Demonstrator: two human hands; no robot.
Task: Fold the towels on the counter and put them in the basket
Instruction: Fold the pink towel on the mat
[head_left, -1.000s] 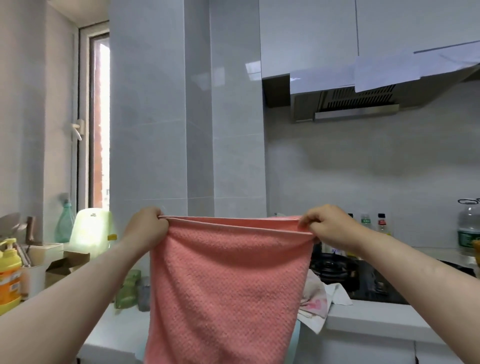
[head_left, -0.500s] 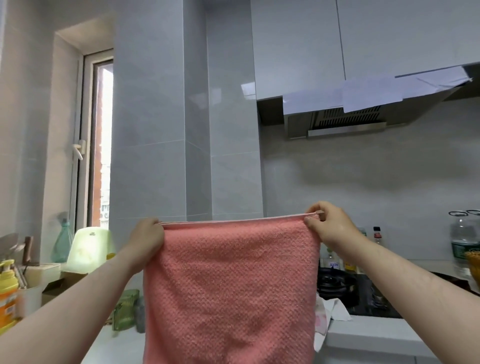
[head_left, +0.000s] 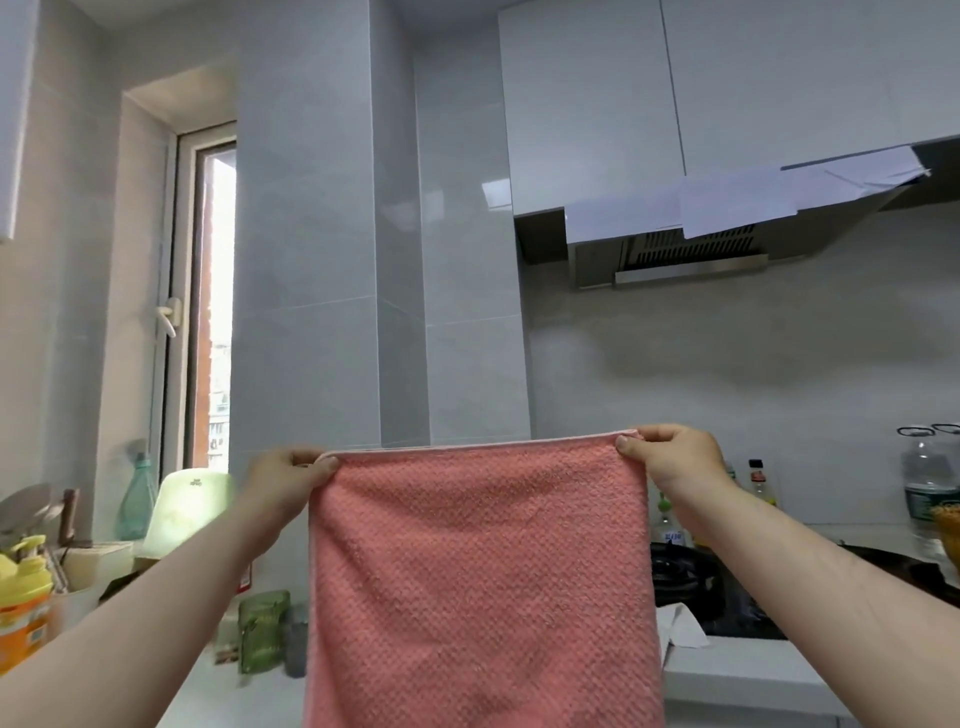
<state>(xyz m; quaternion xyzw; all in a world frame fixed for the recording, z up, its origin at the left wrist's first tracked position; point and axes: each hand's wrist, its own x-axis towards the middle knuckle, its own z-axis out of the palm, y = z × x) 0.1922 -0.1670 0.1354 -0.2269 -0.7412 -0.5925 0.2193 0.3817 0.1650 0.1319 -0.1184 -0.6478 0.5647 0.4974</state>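
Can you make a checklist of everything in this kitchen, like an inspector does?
Surface: white counter, partly hidden behind the towel.
Job's things: pink towel hanging flat in the air; white cloth on the counter beside the stove; basket not seen.
Clutter: yellow bottle, green jar and clear green bottle at left; water bottle at right.
Hands: left hand and right hand each pinch a top corner of the towel.
Cables: nothing seen.
Surroundings: grey tiled walls, window at left, range hood above the stove.
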